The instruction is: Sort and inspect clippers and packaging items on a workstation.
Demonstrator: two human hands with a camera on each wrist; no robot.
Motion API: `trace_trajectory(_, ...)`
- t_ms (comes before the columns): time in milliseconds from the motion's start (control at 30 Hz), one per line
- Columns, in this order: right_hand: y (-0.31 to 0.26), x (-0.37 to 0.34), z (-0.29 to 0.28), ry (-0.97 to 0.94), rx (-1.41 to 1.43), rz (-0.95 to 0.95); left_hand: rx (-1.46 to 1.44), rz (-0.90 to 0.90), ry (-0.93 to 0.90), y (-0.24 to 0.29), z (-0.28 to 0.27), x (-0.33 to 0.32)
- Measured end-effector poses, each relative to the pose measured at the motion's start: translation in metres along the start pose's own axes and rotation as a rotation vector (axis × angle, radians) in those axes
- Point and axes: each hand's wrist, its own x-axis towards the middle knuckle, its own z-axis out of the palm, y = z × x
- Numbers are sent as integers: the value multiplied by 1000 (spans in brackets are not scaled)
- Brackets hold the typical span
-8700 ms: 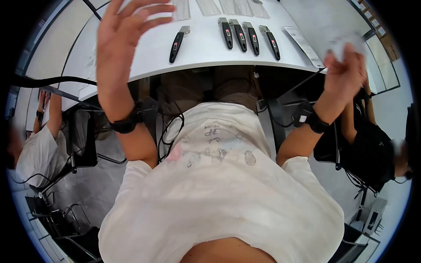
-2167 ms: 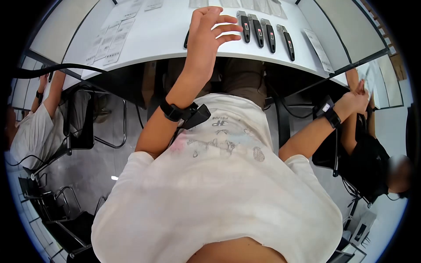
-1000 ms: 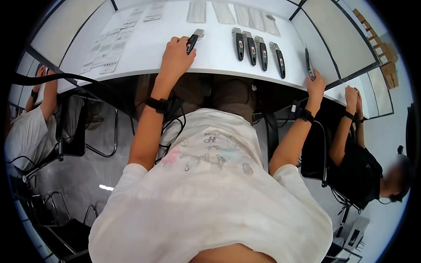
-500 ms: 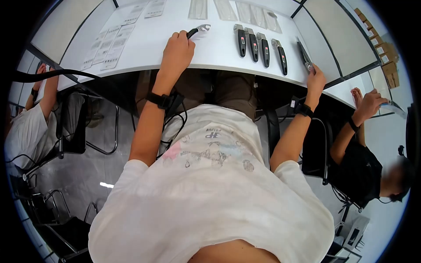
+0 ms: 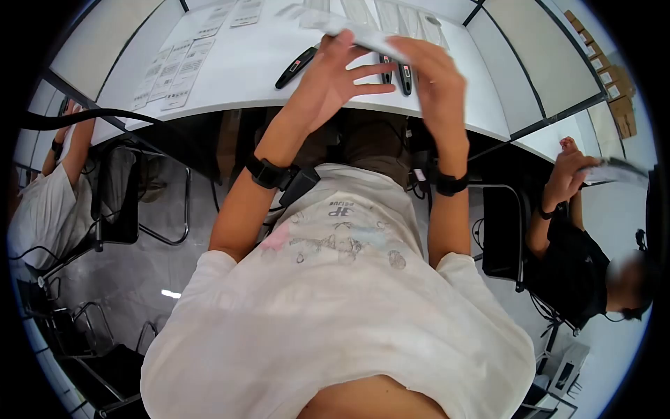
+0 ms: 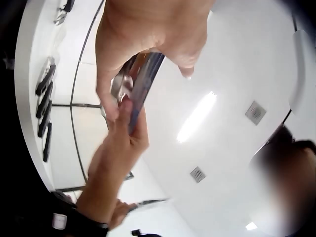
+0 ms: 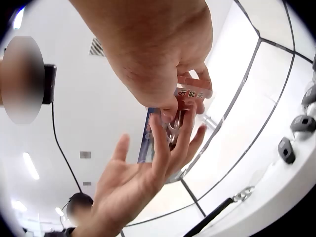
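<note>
In the head view my right hand [image 5: 443, 87] holds one end of a blurred clear package [image 5: 363, 38] above the table. My left hand [image 5: 324, 91] is at its other end, fingers spread. The left wrist view shows the blue-edged package [image 6: 145, 84] between my left hand [image 6: 153, 29] and my right hand [image 6: 116, 153], something shiny beside it. In the right wrist view my right hand [image 7: 163, 54] pinches the package's red printed end [image 7: 197, 89]; my left hand [image 7: 143, 185] touches it with extended fingers, thumb apart. A black-handled tool [image 5: 296, 68] lies beside my left hand.
More black-handled tools [image 5: 405, 78] lie partly behind my right hand. Printed cards [image 5: 188, 73] lie on the left of the white table [image 5: 237, 91], with clear sleeves [image 5: 401, 21] at the back. A divider [image 5: 513, 70] stands right; people sit on both sides.
The right hand has brought the package from the right edge leftward to the middle. The left hand has let go of the black-handled tool and risen to the package.
</note>
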Motion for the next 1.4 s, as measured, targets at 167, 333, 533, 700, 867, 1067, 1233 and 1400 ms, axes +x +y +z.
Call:
trace_trajectory(167, -23, 6, 31, -54, -164, -103, 60, 105, 134, 12, -32, 4)
trace_trajectory(333, -25, 2, 41, 59, 446, 489, 240, 217, 276, 18, -28, 2)
trace_trajectory(533, -18, 1, 24, 142, 633, 691, 250, 228, 320, 18, -33, 3)
trace_trajectory(700, 16, -8, -10, 127, 570, 741, 118, 274, 323, 30, -47, 6)
trace_trajectory(867, 25, -11, -45, 166, 440, 820, 203, 285, 365, 45, -52, 1)
trace_trajectory(1067, 24, -10, -57, 192, 410, 803, 266, 263, 334, 42, -64, 2)
trace_trajectory(1233, 31, -13, -63, 216, 314, 770, 306, 237, 351, 49, -69, 0)
trace_trajectory(1400, 29, -11, -69, 201, 271, 789, 321, 216, 355, 56, -71, -2)
